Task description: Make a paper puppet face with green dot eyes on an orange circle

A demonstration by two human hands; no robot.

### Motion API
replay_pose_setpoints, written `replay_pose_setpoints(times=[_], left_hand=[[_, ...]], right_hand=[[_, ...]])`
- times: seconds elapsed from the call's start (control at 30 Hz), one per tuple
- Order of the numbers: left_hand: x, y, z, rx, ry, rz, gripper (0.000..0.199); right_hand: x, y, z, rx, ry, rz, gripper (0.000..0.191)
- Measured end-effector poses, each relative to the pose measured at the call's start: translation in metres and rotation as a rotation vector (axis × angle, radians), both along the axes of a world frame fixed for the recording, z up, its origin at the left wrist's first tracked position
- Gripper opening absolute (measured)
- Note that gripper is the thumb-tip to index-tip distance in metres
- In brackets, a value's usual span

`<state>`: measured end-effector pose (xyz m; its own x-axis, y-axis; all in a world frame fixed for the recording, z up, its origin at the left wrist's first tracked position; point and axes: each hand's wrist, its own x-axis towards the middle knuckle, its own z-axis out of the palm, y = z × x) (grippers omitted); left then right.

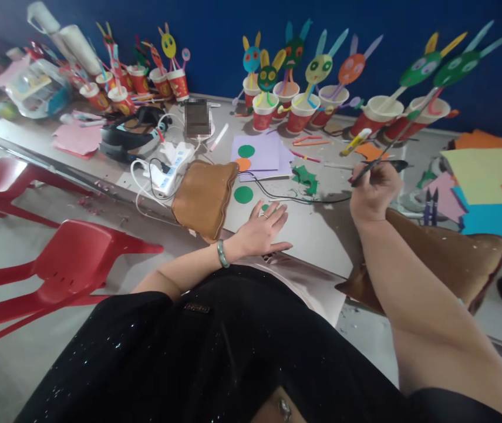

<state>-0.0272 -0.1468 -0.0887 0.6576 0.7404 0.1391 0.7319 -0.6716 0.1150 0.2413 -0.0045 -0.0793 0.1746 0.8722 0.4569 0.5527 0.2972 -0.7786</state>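
My left hand (265, 230) lies palm down at the table's front edge, fingers spread, with nothing held. A small green paper disc (266, 208) shows by its fingertips, and a larger green paper circle (243, 195) lies to its left. My right hand (376, 183) is raised at the right, its fingers pinched round a thin dark stick (392, 140) that slants up toward the paper cups. The stick's exact kind is unclear. Behind that hand a dark, pointed object (400, 165) is partly hidden. A torn green paper scrap (305, 180) lies between the hands.
Purple sheets (259, 154) lie behind my left hand. Brown cushions (204, 197) (448, 252) flank the work spot. Red-and-white cups (303, 111) with paper rabbit faces line the back wall. A power strip (174, 170) and red chairs (74, 258) are at left; coloured paper (484, 176) is at right.
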Motion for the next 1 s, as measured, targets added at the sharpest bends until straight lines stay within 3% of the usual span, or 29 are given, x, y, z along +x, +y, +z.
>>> replay_pose_setpoints(times=[0.13, 0.33, 0.43, 0.7, 0.87, 1.0], left_hand=[[0.003, -0.001, -0.001, 0.014, 0.012, 0.062, 0.086], [0.002, -0.002, 0.000, 0.007, 0.006, 0.055, 0.081], [0.001, -0.002, 0.002, 0.007, -0.003, 0.047, 0.080], [0.001, -0.001, 0.002, -0.001, -0.005, 0.015, 0.080], [0.002, -0.001, -0.002, 0.014, 0.008, 0.045, 0.076], [0.002, -0.001, -0.002, 0.017, 0.011, 0.046, 0.073]], right_hand=[[-0.007, -0.010, 0.023, -0.022, -0.068, -0.090, 0.051], [-0.028, -0.036, 0.058, -0.244, -0.526, 0.109, 0.037], [-0.039, -0.036, 0.067, -0.301, -0.631, 0.156, 0.030], [-0.076, 0.017, 0.071, -0.437, -0.769, 0.152, 0.032], [-0.105, 0.054, 0.059, -0.521, -0.893, 0.140, 0.025], [-0.113, 0.077, 0.050, -0.596, -0.981, 0.209, 0.032]])
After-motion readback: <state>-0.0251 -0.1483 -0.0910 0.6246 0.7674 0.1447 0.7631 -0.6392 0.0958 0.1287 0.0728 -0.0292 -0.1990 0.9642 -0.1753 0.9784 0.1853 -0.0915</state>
